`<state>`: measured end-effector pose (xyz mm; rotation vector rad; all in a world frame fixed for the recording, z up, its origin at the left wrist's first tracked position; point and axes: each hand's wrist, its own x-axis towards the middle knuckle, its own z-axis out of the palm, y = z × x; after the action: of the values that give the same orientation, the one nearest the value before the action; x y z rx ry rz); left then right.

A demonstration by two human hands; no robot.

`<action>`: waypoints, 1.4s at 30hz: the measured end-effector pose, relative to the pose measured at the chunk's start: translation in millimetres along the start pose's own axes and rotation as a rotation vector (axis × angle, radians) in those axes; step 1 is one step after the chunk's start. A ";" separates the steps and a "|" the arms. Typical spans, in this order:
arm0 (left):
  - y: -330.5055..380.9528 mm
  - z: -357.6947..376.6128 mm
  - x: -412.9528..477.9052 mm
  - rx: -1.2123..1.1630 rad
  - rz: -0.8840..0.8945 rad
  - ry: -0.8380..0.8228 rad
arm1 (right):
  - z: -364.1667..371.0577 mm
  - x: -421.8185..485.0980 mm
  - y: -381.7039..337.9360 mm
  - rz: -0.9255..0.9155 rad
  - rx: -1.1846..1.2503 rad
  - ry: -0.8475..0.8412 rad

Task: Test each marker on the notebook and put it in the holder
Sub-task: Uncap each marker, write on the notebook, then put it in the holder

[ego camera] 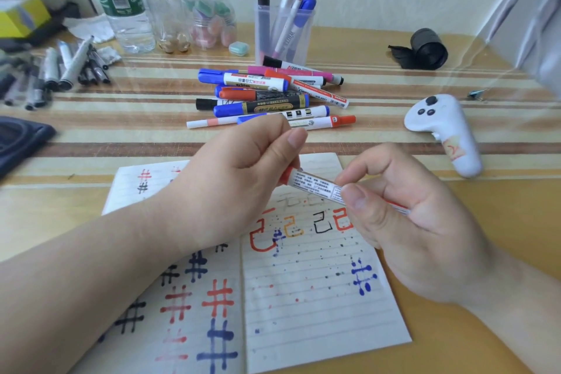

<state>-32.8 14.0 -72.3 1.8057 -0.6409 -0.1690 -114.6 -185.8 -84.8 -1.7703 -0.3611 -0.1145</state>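
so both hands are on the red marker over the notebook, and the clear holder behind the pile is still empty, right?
Not empty: the head view shows the clear holder already has several markers standing in it. The rest holds: left hand and right hand both grip the red marker over the notebook.

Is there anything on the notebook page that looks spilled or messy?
Yes. The right page of the notebook carries scattered ink dots in black, blue and red, sprinkled over the lines below the drawn characters. They look like splatter, not deliberate test strokes.
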 end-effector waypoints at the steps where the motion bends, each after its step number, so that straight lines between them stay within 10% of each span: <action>1: 0.3 0.2 -0.6 0.011 0.004 0.001 | -0.8 0.7 0.3 0.000 0.008 0.000; 11: -1.7 -8.4 3.3 -0.015 0.246 0.150 | -38.5 25.2 -26.6 0.070 0.417 0.021; 24: -0.6 -22.3 -3.0 0.056 0.135 0.320 | 0.8 84.9 -57.7 -0.073 0.126 0.414; 35: -3.6 -31.7 3.6 0.151 0.038 0.455 | -27.3 213.4 -78.0 -0.561 -0.427 0.746; 42: -8.1 -31.8 5.8 0.206 0.048 0.418 | -29.2 262.0 -44.6 -0.326 -0.669 0.649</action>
<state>-11.7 39.4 -68.0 1.9423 -0.4121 0.3123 123.1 -158.6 34.5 -2.1766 -0.1313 -1.1211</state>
